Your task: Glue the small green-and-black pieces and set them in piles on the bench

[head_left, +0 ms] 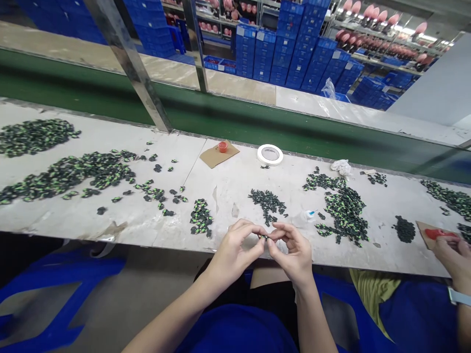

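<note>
My left hand (235, 250) and my right hand (292, 250) meet at the table's near edge, fingertips pinched together on one tiny dark green-and-black piece (263, 237). Just beyond them lies a small heap of dark pieces (268, 201). A cluster of green-and-black pieces (200, 218) sits to the left of my hands. A small glue bottle with a blue tip (308, 214) lies to the right.
Big piles of green-black pieces (73, 171) cover the left of the grey table (235, 181); another pile (346, 211) lies right. A white tape roll (270, 154) and a red cap on cardboard (222, 146) sit at the back. A co-worker's hand (454, 255) works at far right.
</note>
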A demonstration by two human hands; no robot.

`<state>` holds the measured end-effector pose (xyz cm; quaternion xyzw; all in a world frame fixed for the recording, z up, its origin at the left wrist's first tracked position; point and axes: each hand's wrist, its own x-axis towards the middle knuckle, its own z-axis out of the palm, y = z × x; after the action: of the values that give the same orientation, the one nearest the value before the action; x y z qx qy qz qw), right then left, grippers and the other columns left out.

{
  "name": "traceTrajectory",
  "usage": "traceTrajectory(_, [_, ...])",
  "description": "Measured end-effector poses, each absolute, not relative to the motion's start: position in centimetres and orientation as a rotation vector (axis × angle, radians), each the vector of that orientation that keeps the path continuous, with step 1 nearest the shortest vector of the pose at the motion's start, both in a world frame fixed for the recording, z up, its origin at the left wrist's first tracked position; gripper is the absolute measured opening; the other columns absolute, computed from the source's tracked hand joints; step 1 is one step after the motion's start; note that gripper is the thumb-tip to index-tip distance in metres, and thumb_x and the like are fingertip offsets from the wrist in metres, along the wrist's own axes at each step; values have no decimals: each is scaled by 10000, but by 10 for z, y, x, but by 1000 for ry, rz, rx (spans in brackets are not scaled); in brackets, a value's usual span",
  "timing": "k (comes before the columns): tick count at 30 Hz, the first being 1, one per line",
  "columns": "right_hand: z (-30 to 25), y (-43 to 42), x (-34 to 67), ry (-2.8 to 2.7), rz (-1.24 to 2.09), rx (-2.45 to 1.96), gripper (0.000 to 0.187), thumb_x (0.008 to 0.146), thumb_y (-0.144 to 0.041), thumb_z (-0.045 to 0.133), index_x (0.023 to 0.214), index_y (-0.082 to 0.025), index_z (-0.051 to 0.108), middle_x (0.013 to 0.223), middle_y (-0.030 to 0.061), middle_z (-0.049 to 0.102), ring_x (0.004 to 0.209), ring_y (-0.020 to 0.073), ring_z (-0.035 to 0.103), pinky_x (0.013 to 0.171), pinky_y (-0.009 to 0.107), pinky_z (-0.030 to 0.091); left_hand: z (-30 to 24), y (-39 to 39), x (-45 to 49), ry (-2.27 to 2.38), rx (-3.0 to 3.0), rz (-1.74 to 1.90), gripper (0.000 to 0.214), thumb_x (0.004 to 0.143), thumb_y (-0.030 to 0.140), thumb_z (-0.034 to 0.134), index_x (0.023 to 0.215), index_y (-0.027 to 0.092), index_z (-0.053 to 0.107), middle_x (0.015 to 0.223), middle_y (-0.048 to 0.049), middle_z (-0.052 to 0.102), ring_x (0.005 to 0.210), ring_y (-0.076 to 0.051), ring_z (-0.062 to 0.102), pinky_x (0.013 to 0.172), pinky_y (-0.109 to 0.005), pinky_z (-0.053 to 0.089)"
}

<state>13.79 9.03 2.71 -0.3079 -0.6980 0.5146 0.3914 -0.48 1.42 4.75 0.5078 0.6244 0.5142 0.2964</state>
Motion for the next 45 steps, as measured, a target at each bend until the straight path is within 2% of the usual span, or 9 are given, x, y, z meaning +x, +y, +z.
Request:
traceTrajectory(8, [21,88,132,-1759,1229,-821,222,699,-165,671,907,-205,605,685,-6,671,626,135,659,644,261,572,35,12,7,1745,1203,1442,101,787,188,602,845,218,679,874,-34,654,866,-188,628,802,-310,507])
traceTrajectory(15, [4,86,145,-1749,1265,-915,233,703,-222,701,918,-202,614,675,-8,664,612,134,647,645,270,575,15,18,17,1727,1206,1349,80,786,186,609,829,208,674,876,-45,673,866,-197,645,819,-333,502])
traceTrajectory(19, [-9,92,166,-1766,1218,-1019,285,728,-282,703,986,-196,620,708,6,667,647,153,654,668,301,569,9,21,18,1692,1323,1206,237,830,208,582,1066,224,605,889,-29,713,936,-222,647,904,-403,450])
traceTrajectory(22, [-13,109,187,-1691,969,-1210,380,741,-369,685,1061,-174,616,747,29,663,649,165,634,678,336,545,7,17,0,1823,1380,1154,345,849,248,577,1192,233,540,939,-29,722,973,-241,635,945,-462,394])
traceTrajectory(27, [-4,141,215,-1672,504,-1479,482,751,-507,621,1082,-157,620,898,92,639,744,210,605,731,399,493,4,9,-60,2503,1244,1075,201,882,271,517,1030,228,645,1062,-73,703,1066,-289,563,954,-493,337])
traceTrajectory(33, [-12,153,204,-1950,196,-1343,664,693,-710,584,1079,-171,623,1058,145,556,1093,334,430,909,505,383,7,15,-102,2828,1276,632,217,872,212,488,822,198,699,918,-125,721,986,-338,543,859,-508,312])
traceTrajectory(40, [-17,158,182,-1956,399,-1271,463,754,-625,580,921,-193,592,1086,138,586,1139,317,406,960,503,351,9,33,-106,2663,1471,424,151,820,166,552,761,191,688,830,-116,725,908,-336,547,762,-448,331])
traceTrajectory(43, [-8,152,181,-1780,686,-1272,399,731,-513,663,963,-207,553,1095,109,621,1086,276,517,925,459,410,3,39,-95,2573,1564,477,159,842,151,533,777,191,672,835,-103,714,906,-315,541,753,-427,339])
traceTrajectory(45, [-4,146,181,-1620,906,-1237,380,702,-454,713,919,-208,521,987,80,660,923,233,605,824,402,473,-2,40,-83,2545,1640,519,179,865,143,505,797,184,666,852,-109,697,909,-305,531,753,-419,346])
